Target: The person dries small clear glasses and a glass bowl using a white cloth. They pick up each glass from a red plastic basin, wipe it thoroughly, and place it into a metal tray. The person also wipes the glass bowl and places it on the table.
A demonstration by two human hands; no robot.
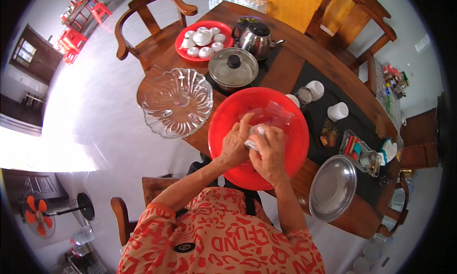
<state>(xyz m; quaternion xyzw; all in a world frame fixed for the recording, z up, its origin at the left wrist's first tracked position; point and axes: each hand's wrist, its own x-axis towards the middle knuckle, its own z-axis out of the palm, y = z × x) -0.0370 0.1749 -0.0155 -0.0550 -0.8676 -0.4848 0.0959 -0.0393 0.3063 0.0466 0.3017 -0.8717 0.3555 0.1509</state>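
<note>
Both my hands are over a large red plastic basin (297, 152) at the table's edge. My left hand (235, 143) and my right hand (270, 152) close together around a small white, crumpled-looking cloth (253, 139). My fingers cover most of it, and whether something is inside it I cannot tell. Lying in the basin beyond my fingers is a clear glass (281, 113), with other transparent pieces that are hard to make out. Left of the basin rests a wide, ribbed clear glass bowl (164, 109) with a scalloped rim.
Behind the basin stand a lidded pot (233, 74), a steel kettle (255, 40) and a red tray (179, 47) of white teaware. To the right are white cups (337, 112), a steel basin (332, 188) and a clear tray (362, 152) of small items. Wooden chairs (143, 16) surround the table.
</note>
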